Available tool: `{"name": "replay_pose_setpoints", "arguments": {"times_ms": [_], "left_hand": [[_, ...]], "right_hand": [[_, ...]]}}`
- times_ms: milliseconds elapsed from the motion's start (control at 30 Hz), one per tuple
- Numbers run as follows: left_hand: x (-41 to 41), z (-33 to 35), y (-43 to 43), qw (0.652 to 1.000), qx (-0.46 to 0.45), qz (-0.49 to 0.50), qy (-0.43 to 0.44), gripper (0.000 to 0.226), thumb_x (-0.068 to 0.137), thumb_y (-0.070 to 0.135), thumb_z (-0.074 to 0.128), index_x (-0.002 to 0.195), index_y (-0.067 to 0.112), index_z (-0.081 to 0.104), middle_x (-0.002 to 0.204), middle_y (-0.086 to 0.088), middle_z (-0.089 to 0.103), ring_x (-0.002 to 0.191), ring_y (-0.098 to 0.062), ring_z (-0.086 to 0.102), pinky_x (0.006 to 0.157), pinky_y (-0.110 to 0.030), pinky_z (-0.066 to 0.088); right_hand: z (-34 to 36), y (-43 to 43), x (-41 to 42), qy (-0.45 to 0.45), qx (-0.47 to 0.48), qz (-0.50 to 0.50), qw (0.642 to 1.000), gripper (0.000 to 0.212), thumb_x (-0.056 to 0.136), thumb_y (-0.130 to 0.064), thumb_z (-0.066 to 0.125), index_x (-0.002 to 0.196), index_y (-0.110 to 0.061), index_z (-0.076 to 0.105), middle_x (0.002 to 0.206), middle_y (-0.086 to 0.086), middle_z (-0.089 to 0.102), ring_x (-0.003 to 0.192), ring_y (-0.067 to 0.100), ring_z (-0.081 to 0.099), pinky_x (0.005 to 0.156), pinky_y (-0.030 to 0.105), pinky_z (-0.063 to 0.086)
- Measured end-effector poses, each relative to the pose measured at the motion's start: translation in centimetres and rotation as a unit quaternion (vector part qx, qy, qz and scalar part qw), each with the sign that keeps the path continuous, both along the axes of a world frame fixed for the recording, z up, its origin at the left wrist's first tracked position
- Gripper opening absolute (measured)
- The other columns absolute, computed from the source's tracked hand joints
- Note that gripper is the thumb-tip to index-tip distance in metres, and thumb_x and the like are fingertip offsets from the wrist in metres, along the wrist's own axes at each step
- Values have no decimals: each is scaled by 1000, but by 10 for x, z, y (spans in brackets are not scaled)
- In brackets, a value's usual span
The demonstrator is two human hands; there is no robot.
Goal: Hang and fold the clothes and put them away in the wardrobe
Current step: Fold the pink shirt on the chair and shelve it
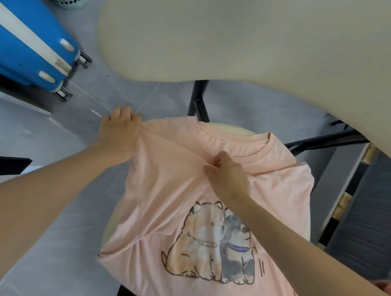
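Risk, slide: the shirt [158, 192] only drapes over the stool [111, 221], and its near hem hangs past the seat. A hard tug to the left would likely drag it onto the floor [66, 230].
Risk, crooked fold: a taut ridge of cloth runs between the two grips. If the hands do not move together, the fold line would probably slant and skew the print [214, 244].
Risk, bunching: the right grip takes a small tuck of cloth. I cannot tell whether it takes one layer or both. If it takes only the top layer, the back layer may lag and wrinkle underneath.
Risk, lost pinch: thin cloth under tension could slip out of so small a hold.
Left hand [118, 130]: the fingers [125, 113] are curled tight round the shirt's far-left shoulder edge, and the cloth is gathered under the palm.
Right hand [229, 177]: the fingertips [217, 160] are closed in a pinch on the chest cloth, just near of the collar [237, 141] and far of the print.
Shirt to fingers: cloth is inside both grips. The stretch between them is pulled tight, while the part to the right lies slack.
Shirt, place: it lies front up on the stool, collar on the far side and hem on the near side. It sits just near of the table [254, 31] and well apart from the suitcase [18, 32] at far left.
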State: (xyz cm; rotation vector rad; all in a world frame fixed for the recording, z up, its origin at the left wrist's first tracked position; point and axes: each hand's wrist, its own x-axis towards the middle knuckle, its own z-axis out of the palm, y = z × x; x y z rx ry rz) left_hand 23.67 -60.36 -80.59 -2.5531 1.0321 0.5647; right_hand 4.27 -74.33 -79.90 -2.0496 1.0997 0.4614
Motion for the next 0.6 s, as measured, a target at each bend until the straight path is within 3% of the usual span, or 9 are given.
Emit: {"name": "replay_pose_setpoints", "arguments": {"times_ms": [200, 267, 333, 467, 600], "left_hand": [[-18, -7, -17, 994, -73, 57, 59, 41, 87, 1, 47, 127, 9, 44, 130, -14, 42, 120, -32, 41, 97, -38, 35], [-23, -10, -22, 978, -133, 66, 149, 48, 89, 4, 45, 136, 12, 41, 140, -12, 39, 128, -31, 36, 104, -41, 32], [-30, -7, -30, 949, -180, 54, 254, 57, 87, 7, 47, 142, 17, 36, 148, -6, 33, 136, -27, 27, 110, -40, 28], [-38, -1, -42, 911, -180, 46, 368, 84, 81, 12, 64, 151, 25, 18, 155, -1, 19, 144, -22, 12, 114, -36, 22], [-36, -7, -54, 943, -124, -1, 309, 112, 71, 25, 79, 153, 24, 2, 156, -4, 15, 145, -24, 12, 115, -41, 22]], "right_hand": [[5, -6, -2, -43, -55, 20, 997, 15, 91, -23, 57, 103, -15, 54, 98, 0, 63, 84, 23, 59, 69, 35, 49], [8, -15, -7, -80, -65, 3, 995, 14, 92, -19, 57, 105, -15, 55, 104, -2, 61, 85, 20, 57, 68, 33, 48], [10, -29, -17, -84, -89, -13, 992, 19, 91, -13, 53, 110, -14, 55, 113, 0, 58, 99, 21, 53, 74, 36, 48], [12, -67, -55, 20, -142, 9, 990, 45, 82, -10, 63, 125, -15, 50, 134, 7, 46, 122, 29, 35, 95, 34, 33], [11, -91, -78, 89, -128, 42, 987, 83, 75, -33, 78, 143, -25, 30, 151, 4, 24, 137, 30, 18, 109, 46, 30]]}}
